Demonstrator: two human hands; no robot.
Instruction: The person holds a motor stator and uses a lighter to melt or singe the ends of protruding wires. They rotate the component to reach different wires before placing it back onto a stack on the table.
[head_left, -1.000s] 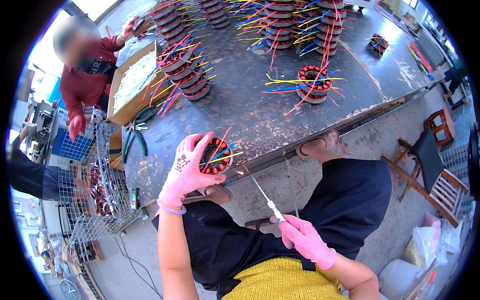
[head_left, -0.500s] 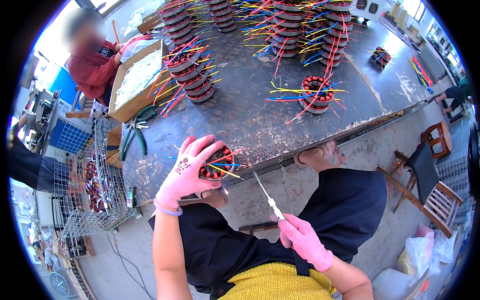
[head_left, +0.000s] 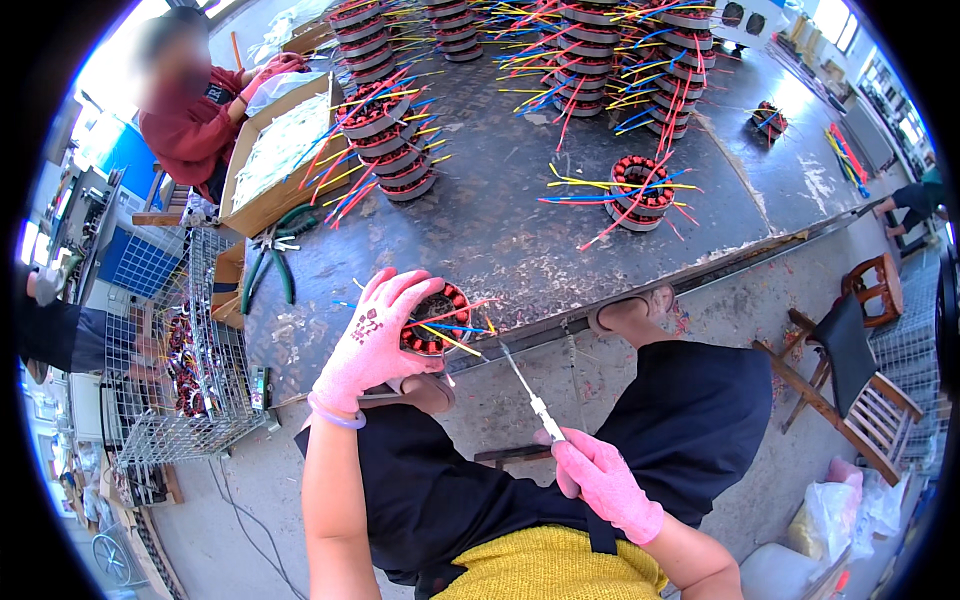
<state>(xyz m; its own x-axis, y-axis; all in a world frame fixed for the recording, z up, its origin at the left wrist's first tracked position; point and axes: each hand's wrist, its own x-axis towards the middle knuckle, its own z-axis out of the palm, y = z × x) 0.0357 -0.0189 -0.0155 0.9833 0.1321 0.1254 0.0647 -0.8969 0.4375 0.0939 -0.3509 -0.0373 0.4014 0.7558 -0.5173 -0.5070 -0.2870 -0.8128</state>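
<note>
My left hand (head_left: 368, 335), in a pink glove, is wrapped round a motor stator (head_left: 459, 302) at the table's front edge. The stator is a ring with red coils, and red, yellow and blue wire ends stick out of it. In my right hand (head_left: 608, 485), also gloved in pink, is a slim tool (head_left: 540, 408) with a white handle and a thin metal shaft. Its tip points up and left, close to the wire ends on the stator's right side. Whether the tip touches a wire I cannot tell.
Stacked stators (head_left: 392, 145) with loose wires stand across the dark table (head_left: 480, 200). A single stator (head_left: 640, 205) lies at right. Green-handled pliers (head_left: 268, 262) and an open carton (head_left: 232, 190) are at left, near a wire basket (head_left: 200, 400). Another person (head_left: 185, 130) sits beyond the carton.
The tool in my right hand has shifted slightly left, its tip nearer the wire ends. My left hand keeps its hold on the stator. The other person's arms have moved up.
</note>
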